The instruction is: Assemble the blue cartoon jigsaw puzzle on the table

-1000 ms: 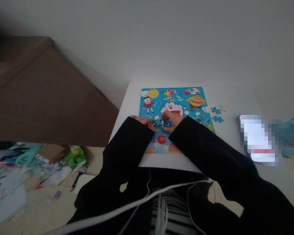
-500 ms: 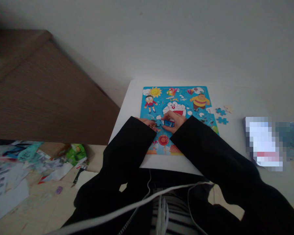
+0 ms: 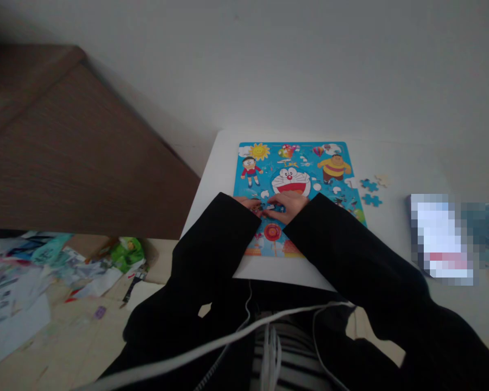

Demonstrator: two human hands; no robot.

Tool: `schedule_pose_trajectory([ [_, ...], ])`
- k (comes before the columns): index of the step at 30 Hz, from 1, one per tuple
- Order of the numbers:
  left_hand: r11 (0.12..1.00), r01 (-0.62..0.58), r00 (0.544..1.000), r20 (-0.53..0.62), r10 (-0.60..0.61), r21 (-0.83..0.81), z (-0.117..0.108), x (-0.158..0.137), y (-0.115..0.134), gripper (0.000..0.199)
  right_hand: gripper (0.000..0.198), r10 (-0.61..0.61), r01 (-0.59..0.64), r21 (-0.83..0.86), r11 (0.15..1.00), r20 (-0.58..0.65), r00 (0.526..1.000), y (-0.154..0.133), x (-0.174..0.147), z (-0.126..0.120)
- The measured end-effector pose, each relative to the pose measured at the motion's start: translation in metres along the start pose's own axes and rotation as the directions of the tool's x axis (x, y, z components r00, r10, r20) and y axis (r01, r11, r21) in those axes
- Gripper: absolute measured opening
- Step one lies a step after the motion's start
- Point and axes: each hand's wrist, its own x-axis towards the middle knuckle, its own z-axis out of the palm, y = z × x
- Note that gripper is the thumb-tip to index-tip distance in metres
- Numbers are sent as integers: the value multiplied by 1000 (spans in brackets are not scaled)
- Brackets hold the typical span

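A jigsaw puzzle [image 3: 293,160] with a blue cartoon picture lies on the white table [image 3: 212,179]; a large smiling cat face fills its middle. Over its lower left part, my two hands come together with the fingertips nearly touching. The fingers of my left hand [image 3: 249,203] are bent and closed at a small puzzle piece, mostly hidden. From the other side, my right hand [image 3: 292,205] curves its thumb and forefinger in a pinch at the same spot. Fingers cover most of the piece, so its exact fit cannot be seen.
Several loose puzzle pieces [image 3: 370,200] lie right of the puzzle. Farther right is a blurred-out phone-like object [image 3: 440,236]. A brown wooden cabinet [image 3: 93,157] stands at left, with bags and papers [image 3: 57,255] on the floor below. A white cable [image 3: 212,350] crosses my lap.
My right hand has moved slightly down and left, bringing its fingertips to those of my left hand. More of the cat's mouth now shows. My left hand has barely moved.
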Motion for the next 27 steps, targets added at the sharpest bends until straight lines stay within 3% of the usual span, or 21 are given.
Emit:
schedule_pose_trajectory([
  [9, 999, 23, 999, -49, -21, 42, 6, 1, -3, 32, 20, 104, -82, 298, 951, -58, 993, 0, -9, -5],
  [18, 999, 34, 999, -39, -36, -38, 10, 1, -6, 31, 17, 133, -85, 311, 947, -136, 982, 12, -3, -11],
  [22, 999, 27, 998, -61, -30, -44, 8, 1, -4, 30, 18, 53, -18, 218, 976, -157, 986, 17, -1, -5],
  [27, 997, -9, 998, -65, 4, -79, 5, 2, -2, 29, 24, -169, 181, 84, 980, -132, 977, 21, -2, 0],
])
